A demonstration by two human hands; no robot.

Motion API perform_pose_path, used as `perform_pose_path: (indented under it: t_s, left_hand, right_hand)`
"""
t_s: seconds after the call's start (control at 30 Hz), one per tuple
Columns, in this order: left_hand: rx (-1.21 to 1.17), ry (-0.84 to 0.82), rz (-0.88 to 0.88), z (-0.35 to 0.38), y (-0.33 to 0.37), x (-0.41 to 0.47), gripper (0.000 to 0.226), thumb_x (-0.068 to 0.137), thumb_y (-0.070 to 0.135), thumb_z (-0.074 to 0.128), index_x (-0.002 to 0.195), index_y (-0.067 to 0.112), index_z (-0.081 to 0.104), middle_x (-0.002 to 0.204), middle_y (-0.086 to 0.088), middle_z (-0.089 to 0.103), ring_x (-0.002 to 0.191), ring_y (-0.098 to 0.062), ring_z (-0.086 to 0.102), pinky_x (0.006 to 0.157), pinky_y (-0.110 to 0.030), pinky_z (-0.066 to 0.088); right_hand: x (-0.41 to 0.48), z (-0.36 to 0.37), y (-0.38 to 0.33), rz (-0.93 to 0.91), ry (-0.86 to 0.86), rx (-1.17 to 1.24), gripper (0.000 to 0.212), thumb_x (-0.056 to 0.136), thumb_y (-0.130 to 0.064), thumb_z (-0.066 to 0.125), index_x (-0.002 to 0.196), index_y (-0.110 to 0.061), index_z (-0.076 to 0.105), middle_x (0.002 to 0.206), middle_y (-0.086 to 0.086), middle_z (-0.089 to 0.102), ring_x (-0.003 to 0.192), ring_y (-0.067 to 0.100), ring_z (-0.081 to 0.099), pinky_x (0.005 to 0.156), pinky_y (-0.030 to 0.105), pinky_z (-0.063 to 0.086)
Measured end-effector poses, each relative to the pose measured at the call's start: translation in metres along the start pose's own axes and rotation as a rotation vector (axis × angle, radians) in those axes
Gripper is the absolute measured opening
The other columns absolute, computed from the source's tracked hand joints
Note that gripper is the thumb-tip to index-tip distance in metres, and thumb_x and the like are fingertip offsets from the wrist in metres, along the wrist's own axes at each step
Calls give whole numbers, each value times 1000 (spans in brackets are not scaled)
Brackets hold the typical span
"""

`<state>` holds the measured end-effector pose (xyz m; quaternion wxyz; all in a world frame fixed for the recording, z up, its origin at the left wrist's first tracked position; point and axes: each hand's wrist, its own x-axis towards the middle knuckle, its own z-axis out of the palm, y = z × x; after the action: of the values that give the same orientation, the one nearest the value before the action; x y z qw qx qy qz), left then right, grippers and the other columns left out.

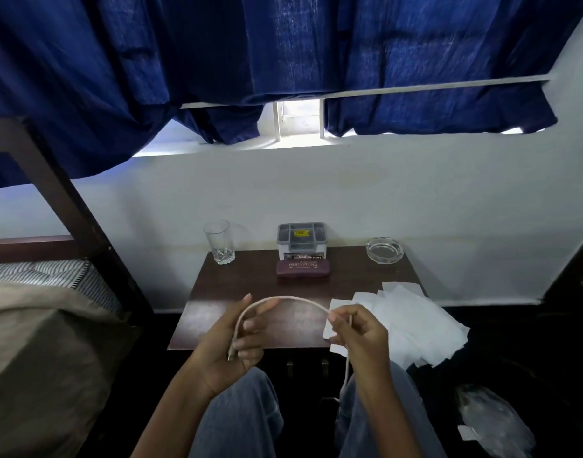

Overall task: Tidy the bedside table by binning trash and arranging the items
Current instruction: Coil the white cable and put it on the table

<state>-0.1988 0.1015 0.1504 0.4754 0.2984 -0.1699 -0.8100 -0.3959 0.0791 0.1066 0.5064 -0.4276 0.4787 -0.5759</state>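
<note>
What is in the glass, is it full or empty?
Empty. The glass stands upright on the table, and it looks clear right down to its bottom.

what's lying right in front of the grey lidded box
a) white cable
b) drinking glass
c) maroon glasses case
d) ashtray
C: the maroon glasses case lies just in front of the grey box; the glass and ashtray stand off to its sides, and the cable is held by the left hand and right hand.
</note>
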Motion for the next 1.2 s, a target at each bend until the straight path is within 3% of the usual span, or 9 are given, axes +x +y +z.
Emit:
perform_pose_path:
  t_s: [0.1, 0.2, 0.37, 0.53, 0.67, 0.8, 0.93, 1.03, 1.2]
  left_hand:
    - [-9, 64, 8, -4, 1, -2, 42, 37, 21, 96, 60, 11, 61, 37, 7, 35, 25, -4, 30, 26, -16, 29]
    - [-80, 70, 15, -4, 3, -4, 44, 36, 17, 96, 58, 13, 58, 39, 8, 38, 28, -3, 33, 28, -18, 32]
    - [-170, 85, 211, 10, 7, -2, 60, 28, 3, 95, 84, 0, 74, 93, -11, 74, 80, -21, 73, 61, -30, 60]
    - [-18, 201, 476, 17, 5, 10, 40, 75, 3, 65, 114, 2, 57, 115, -14, 68, 105, -24, 66, 87, -33, 54]
    - [321, 349, 603, 2, -2, 19, 21, 90, 1, 54, 108, 7, 62, 109, -7, 71, 109, -19, 64, 94, -30, 52]
    - [1029, 521, 722, -17, -6, 21, 29, 86, -2, 60, 90, 26, 65, 86, 21, 73, 99, -7, 67, 84, -19, 49]
    - [1506, 315, 505, -24, -6, 12, 16, 88, 2, 59, 93, 13, 70, 71, 33, 67, 79, 8, 66, 72, -8, 47]
    - [1477, 46, 195, -11, 1, 0, 19, 94, 6, 51, 101, 8, 69, 73, 12, 72, 70, -1, 67, 70, -12, 49]
    - [1339, -53, -35, 1, 9, -7, 29, 93, 20, 40, 104, 13, 66, 68, 4, 62, 58, -6, 51, 62, -17, 41]
  right_hand:
    - [1, -1, 2, -37, 92, -25, 11, 82, -2, 65, 73, -9, 63, 54, -2, 55, 45, 8, 49, 52, 23, 49]
    - [2, -1, 9, -49, 111, -88, 5, 83, -5, 65, 78, -7, 63, 59, 2, 55, 46, 7, 48, 49, 18, 45]
    - [1, 6, 14, -81, -73, -300, 21, 80, -4, 69, 66, -19, 62, 65, -1, 60, 51, 5, 50, 52, 17, 44]
    - [-13, 18, 7, 35, -457, -381, 30, 76, 6, 69, 70, -23, 63, 71, 3, 59, 47, -2, 55, 45, 11, 41]
    - [-18, 30, 6, -69, -452, -511, 20, 75, 1, 70, 73, -18, 65, 62, -13, 59, 52, 0, 58, 55, 14, 46]
    - [-20, 34, 5, -203, -383, -529, 8, 75, -2, 69, 73, -10, 68, 71, -1, 62, 58, 2, 56, 59, 14, 45]
    - [-20, 30, 0, -233, -270, -463, 22, 75, 1, 67, 66, -19, 65, 79, 4, 68, 56, 0, 53, 58, 10, 42]
    - [-17, 27, 0, -243, -193, -428, 34, 75, 0, 70, 64, -31, 61, 73, -9, 67, 70, -1, 60, 64, 7, 43]
    - [-17, 26, 3, -229, -143, -311, 24, 73, -2, 73, 70, -25, 67, 71, -7, 69, 75, 6, 65, 67, 14, 50]
